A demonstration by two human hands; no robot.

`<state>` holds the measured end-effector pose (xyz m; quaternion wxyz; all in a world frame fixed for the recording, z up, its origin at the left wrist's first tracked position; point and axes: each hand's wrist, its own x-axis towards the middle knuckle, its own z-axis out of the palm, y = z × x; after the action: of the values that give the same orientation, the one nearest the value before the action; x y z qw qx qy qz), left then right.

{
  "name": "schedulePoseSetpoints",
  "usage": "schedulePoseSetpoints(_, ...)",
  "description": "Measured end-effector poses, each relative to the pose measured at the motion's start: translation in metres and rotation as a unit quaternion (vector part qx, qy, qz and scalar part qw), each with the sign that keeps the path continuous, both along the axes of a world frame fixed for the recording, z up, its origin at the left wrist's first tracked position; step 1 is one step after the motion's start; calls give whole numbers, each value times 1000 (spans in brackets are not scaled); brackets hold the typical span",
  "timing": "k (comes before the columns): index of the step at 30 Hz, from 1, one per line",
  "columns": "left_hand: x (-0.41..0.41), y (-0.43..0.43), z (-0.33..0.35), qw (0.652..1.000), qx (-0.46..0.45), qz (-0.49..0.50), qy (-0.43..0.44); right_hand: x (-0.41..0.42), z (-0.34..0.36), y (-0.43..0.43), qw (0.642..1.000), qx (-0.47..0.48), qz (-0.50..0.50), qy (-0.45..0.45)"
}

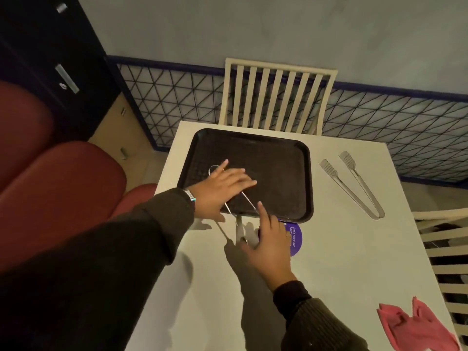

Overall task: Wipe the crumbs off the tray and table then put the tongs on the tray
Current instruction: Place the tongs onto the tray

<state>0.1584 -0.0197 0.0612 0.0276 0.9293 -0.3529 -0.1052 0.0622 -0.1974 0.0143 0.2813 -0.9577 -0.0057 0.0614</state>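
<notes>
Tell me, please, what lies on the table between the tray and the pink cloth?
In the head view, a pair of metal tongs lies right of the tray; from there to the pink cloth the table is bare.

Both hands over thin tongs (244, 197) on dark tray (278, 158) edge – left hand (222, 186) flat, right hand (268, 245) pointing, second tongs (354, 184) beside tray

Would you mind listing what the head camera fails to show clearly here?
- Tongs at the tray's near edge: middle hidden under left hand, tips blurred by right hand.
- Purple sticker: text partly covered, too small.
- Pink cloth: cut by frame edge.
- Crumbs: too small to tell.
</notes>
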Motion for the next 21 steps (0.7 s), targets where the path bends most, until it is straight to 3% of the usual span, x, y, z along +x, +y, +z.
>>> schedulePoseSetpoints(2, 17, 19, 1, 985, -120, 119, -25, 26, 0, -5, 999, 1, -47, -11)
schedulePoseSetpoints(5, 28, 55, -29, 893, -285, 343, -56, 70, -1, -15, 995, -29, -93, -20)
schedulePoseSetpoints(8, 35, 79, -75, 770, -306, 560, -4, 108, -14, -22, 990, -39, -138, 11)
schedulePoseSetpoints(11, 36, 90, -112, 693, -283, 659, 67, 129, -33, -26, 984, -60, -165, 42)
schedulePoseSetpoints(15, 37, 91, -143, 649, -333, 678, 90, 139, -55, -24, 974, -79, -199, 78)
schedulePoseSetpoints(21, 28, 84, -151, 647, -392, 648, 83, 151, -67, -15, 956, -83, -258, 113)
